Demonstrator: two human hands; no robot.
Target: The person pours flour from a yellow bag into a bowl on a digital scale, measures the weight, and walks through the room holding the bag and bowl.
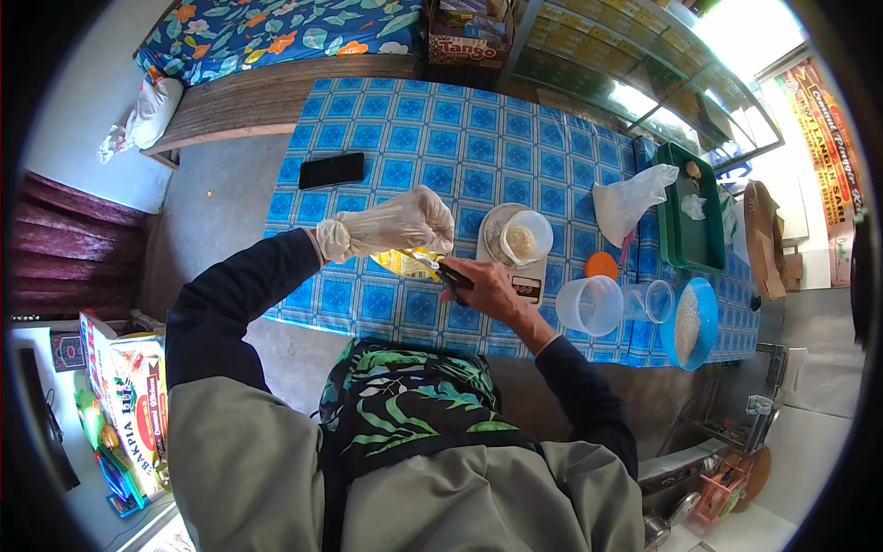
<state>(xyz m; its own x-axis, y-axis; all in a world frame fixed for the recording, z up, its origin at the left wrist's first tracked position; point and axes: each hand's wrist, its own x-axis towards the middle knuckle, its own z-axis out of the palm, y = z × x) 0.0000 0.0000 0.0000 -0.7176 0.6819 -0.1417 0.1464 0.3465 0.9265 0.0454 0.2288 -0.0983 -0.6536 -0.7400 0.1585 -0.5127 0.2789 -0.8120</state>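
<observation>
My left hand point(405, 224), in a pale loose glove, is closed over the top of a yellow packet point(397, 265). My bare right hand point(487, 287) grips black-handled scissors point(454, 277), whose blades lie at the packet just below the glove. How far the blades are into the packet is hard to make out. Right of my hands, a clear plastic cup point(543, 232) with pale grainy contents stands on a kitchen scale point(527, 288). A black phone point(332, 171) lies beyond my left hand on the blue checked tablecloth point(414, 138).
On the table's right side are clear containers point(589, 305), an orange lid point(601, 266), a plastic bag of white stuff point(621, 210), a green tray point(670, 230) and a blue bowl point(713, 317) with white contents. A glass cabinet point(635, 69) and a wooden bench point(248, 99) border the far side.
</observation>
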